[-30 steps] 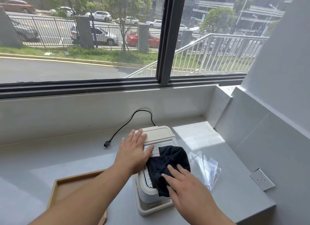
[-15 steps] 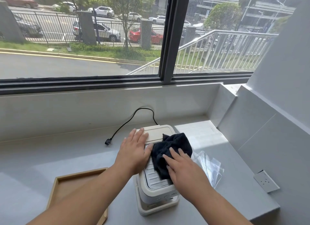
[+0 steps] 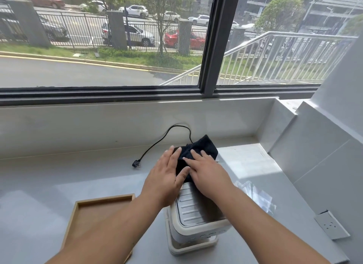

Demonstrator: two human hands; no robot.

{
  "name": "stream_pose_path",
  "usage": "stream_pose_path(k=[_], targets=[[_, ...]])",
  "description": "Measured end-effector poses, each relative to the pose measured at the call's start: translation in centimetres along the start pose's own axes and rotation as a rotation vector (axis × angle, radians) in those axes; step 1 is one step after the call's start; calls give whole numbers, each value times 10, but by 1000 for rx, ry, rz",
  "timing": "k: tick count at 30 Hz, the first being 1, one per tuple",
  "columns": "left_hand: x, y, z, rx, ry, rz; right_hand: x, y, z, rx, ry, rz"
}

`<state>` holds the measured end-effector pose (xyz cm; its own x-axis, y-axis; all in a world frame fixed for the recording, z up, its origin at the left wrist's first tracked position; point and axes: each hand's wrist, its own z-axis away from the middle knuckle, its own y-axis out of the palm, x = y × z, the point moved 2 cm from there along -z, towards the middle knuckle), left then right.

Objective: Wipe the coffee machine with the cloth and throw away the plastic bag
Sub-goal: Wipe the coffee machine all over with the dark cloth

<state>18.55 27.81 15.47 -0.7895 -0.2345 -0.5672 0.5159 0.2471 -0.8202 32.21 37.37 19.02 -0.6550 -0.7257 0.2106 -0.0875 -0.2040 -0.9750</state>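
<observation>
Both hands flat: right hand [image 3: 208, 170] pressing the cloth [image 3: 198, 151] on the coffee machine [image 3: 193, 214], left hand [image 3: 167, 175] steadying. Push too hard and it could tip backward.

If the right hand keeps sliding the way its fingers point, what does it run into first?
The right hand points up-left over the black cloth on the coffee machine. Going on, it would probably meet the left hand's fingers first; depth is hard to judge.
</observation>
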Motion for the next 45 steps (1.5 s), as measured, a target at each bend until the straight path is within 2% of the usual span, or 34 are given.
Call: stream_pose_path(k=[6,15,22,28,39,45], targets=[[3,-1,-1,-61,-20,81,22,-2,-19,80,-103,-19],[-2,-25,-25,-116,-41,59,23,6,15,2,-190,-82],[-11,-27,-22,-20,36,-57,29,6,69,-33,-275,-123],[-22,-16,-6,-45,99,-138,21,14,109,1,-210,-139],[-36,-5,4,-82,64,-153,2,11,155,7,-166,-171],[-28,0,8,-73,55,-156,1,8,171,-158,-158,-46]])
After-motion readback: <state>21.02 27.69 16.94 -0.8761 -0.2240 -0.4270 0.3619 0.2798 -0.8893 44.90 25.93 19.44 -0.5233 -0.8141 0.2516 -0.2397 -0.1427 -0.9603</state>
